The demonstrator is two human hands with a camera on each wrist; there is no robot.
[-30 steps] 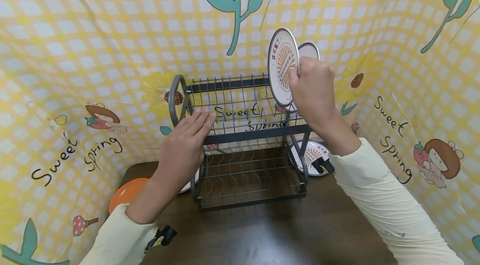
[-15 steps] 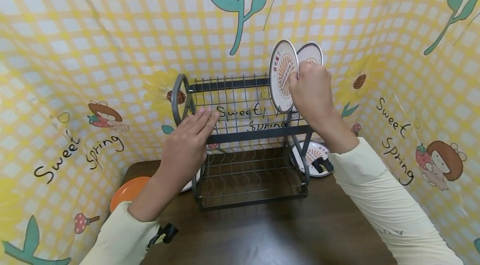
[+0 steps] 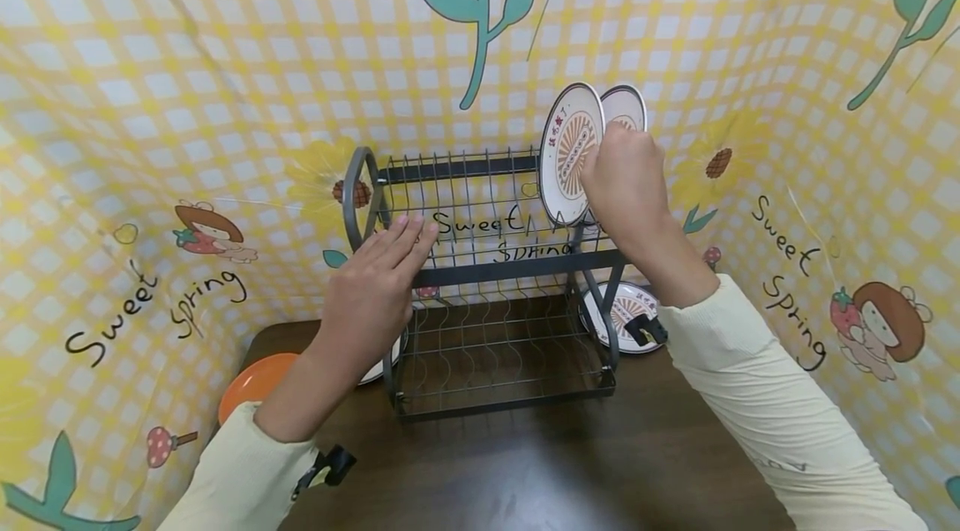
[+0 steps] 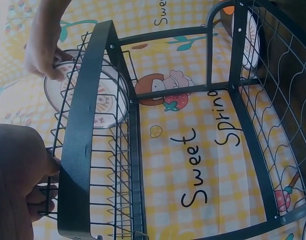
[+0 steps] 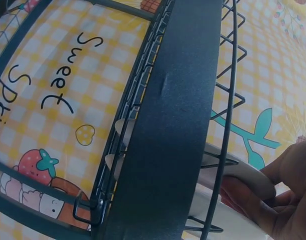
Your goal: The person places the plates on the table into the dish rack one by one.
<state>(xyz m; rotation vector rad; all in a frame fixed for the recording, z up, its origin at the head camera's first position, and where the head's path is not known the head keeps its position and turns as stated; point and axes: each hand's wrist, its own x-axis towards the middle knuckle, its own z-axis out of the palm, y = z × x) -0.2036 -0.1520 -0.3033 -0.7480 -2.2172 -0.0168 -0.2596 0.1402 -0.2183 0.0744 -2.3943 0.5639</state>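
Observation:
A dark two-tier dish rack [image 3: 517,266] stands on the table. My left hand [image 3: 369,285] rests on the front left of its upper tier, fingers nearly straight over the wires. At the right end of that tier, my right hand [image 3: 626,181] pinches a white plate [image 3: 564,135] with an orange sunburst print. This plate stands upright, slightly tilted, its lower edge among the wires. Another upright plate [image 3: 628,103] is just to its right, partly hidden by the hand. In the right wrist view, fingers [image 5: 243,192] reach between the held plate [image 5: 238,170] and its neighbour [image 5: 225,220].
A similar plate [image 3: 633,306] lies on the brown table [image 3: 517,464] to the rack's right. At the left are an orange plate [image 3: 251,385] and part of a white one [image 3: 372,373], both partly covered by the left arm. Yellow checked cloth [image 3: 300,39] surrounds the table.
My right hand has lowered the plate into the upper tier, then turned its face slightly more toward the head camera. My left hand has stayed on the rack.

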